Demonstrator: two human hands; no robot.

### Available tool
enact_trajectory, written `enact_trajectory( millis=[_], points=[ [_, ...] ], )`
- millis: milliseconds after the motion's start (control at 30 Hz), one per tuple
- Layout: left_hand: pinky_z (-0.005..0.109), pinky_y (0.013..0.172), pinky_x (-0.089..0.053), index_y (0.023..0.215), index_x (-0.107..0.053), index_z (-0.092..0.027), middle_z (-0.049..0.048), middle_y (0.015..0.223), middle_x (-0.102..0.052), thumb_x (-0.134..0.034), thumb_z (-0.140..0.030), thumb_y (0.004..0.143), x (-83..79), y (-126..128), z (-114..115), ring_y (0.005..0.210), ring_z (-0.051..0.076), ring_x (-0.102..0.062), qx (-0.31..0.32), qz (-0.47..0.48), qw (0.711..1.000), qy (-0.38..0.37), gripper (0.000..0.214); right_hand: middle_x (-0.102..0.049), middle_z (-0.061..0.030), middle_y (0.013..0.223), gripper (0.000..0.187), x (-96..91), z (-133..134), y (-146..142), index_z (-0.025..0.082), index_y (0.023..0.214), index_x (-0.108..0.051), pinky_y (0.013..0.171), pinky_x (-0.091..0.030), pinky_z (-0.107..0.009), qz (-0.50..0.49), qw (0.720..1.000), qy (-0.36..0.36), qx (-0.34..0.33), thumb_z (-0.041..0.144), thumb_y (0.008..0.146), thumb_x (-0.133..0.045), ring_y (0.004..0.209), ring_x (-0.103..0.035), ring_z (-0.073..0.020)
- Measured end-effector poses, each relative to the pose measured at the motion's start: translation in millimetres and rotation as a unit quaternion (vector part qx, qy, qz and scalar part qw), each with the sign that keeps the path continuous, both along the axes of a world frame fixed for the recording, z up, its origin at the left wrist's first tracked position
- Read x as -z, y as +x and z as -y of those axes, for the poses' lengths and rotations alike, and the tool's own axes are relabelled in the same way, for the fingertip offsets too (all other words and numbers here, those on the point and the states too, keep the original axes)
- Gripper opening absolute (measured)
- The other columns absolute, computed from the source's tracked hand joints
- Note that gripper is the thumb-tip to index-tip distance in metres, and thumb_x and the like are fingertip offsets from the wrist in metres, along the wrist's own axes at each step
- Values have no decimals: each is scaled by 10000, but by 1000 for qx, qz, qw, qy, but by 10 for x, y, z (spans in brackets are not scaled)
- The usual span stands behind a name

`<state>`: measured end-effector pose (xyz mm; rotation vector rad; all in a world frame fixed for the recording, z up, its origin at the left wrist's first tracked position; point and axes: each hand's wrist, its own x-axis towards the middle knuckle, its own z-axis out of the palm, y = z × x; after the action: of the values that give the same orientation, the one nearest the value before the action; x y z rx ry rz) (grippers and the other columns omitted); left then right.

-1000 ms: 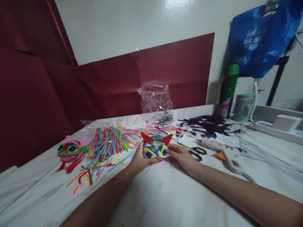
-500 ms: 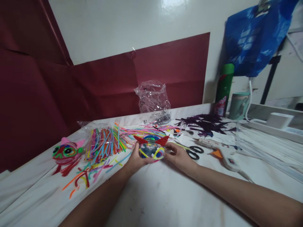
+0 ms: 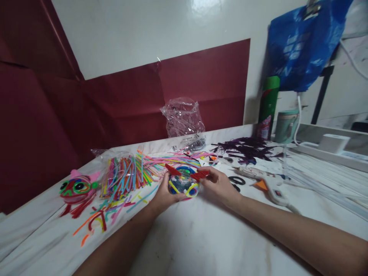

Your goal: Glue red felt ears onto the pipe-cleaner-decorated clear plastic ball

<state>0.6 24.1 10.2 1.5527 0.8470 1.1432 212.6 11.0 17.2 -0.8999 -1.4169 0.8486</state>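
Note:
A round craft figure (image 3: 184,183), dark with blue, green and yellow pipe-cleaner trim, is held just above the table at the middle. My left hand (image 3: 165,195) wraps round its left side, thumb along the lower front. Two pointed red ears stick out from its top. At the right red ear (image 3: 200,174), my right hand (image 3: 220,186) has its thumb and fingers closed on the outer end. The black-handled scissors (image 3: 237,181) lie just beyond my right hand, partly hidden by it.
Pipe cleaners (image 3: 129,172) and cut pieces spread at left, near a finished-looking pink and red figure (image 3: 77,189). A glue gun (image 3: 276,193) lies at right. Purple strips (image 3: 247,148), a clear plastic bag (image 3: 184,119), a mug (image 3: 286,126) and a power strip (image 3: 353,157) are farther back.
My right hand has moved up from the figure's lower right side to its right red ear. My left hand keeps its hold. The whole view has shifted slightly.

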Motion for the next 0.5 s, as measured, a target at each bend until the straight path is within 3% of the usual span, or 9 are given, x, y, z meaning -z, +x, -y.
enact_trajectory(
  millis=[233,367,500],
  points=[
    [410,1008,-386,1284,-395,-255,54,1216,-586,-789,-178,526,58,-77,-90,1137,266,-539,5,127,987,-94,858,-658,-36,845,252,-33,-28,34,201,915,-597,746,-503,-347,-14,999,17,-45,281,676,-584,812,-621,-198],
    [471,999,-392,1293,-427,-229,78,1154,-630,-751,-252,578,29,-82,-100,1122,290,-552,97,198,969,-109,785,-600,-36,884,283,-14,36,-47,206,915,-610,687,-493,-318,11,998,46,-47,217,634,-639,799,-575,-183],
    [512,975,-403,1278,-455,-202,104,1146,-641,-762,-321,588,-12,-83,-73,1118,323,-556,154,184,962,-127,765,-552,-57,952,261,-10,93,-86,218,962,-597,690,-503,-316,52,991,121,-35,207,701,-607,836,-555,-182]
  ],
)
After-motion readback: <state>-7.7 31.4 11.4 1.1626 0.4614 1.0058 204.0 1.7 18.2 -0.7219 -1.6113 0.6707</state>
